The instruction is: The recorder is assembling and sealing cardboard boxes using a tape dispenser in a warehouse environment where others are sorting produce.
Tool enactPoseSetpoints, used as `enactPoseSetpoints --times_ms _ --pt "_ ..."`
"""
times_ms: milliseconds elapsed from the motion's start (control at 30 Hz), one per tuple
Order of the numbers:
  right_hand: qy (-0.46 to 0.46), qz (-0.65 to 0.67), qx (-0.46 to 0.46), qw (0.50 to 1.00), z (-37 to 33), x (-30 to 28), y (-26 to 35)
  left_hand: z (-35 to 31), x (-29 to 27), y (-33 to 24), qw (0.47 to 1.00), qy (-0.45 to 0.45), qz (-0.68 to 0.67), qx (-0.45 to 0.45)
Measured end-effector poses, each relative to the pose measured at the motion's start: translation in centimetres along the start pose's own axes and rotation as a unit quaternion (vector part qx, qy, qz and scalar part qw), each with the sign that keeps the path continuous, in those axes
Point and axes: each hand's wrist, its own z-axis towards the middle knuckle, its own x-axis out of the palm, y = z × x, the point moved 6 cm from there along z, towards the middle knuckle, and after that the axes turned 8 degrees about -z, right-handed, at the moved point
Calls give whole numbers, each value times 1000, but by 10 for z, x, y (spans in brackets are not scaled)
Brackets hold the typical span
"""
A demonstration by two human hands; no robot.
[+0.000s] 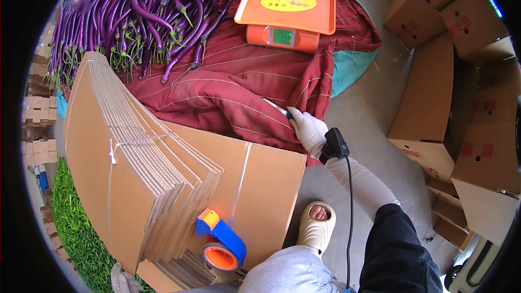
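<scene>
In a white knitted glove, my right hand (pixel 309 130) is closed round a knife (pixel 283 112) with a thin pale blade and a bit of blue at the grip. The blade lies over the edge of the dark red cloth (pixel 233 103). My left hand (pixel 124 280), in a greyish glove, shows only partly at the lower left, beside the cardboard; its visible fingers look apart and hold nothing I can see. Between my hands are flat cardboard sheets (pixel 116 184), bundled with white straps. A blue and orange tape dispenser (pixel 230 241) rests on the lower cardboard.
Purple eggplants (pixel 146 16) are heaped at the far left on the cloth, next to an orange scale (pixel 285 8). Long green vegetables (pixel 78 222) cover the left side. Brown cartons (pixel 423 92) stand along the right. A black cable (pixel 351 211) runs from my right wrist.
</scene>
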Motion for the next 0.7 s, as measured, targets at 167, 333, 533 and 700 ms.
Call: enactPoseSetpoints --times_ms 167,333,533,700 --pt "-120 103 44 986 -3 -22 -17 -20 -19 13 1000 20 -8 -1" --pt "-168 302 100 933 -13 -27 -51 -41 -51 27 991 24 -133 -2" --pt "-298 388 71 869 -47 -98 -26 -47 -58 32 990 12 -143 9" --pt "-149 483 60 861 -45 -69 -24 -42 -63 33 991 27 -134 5"
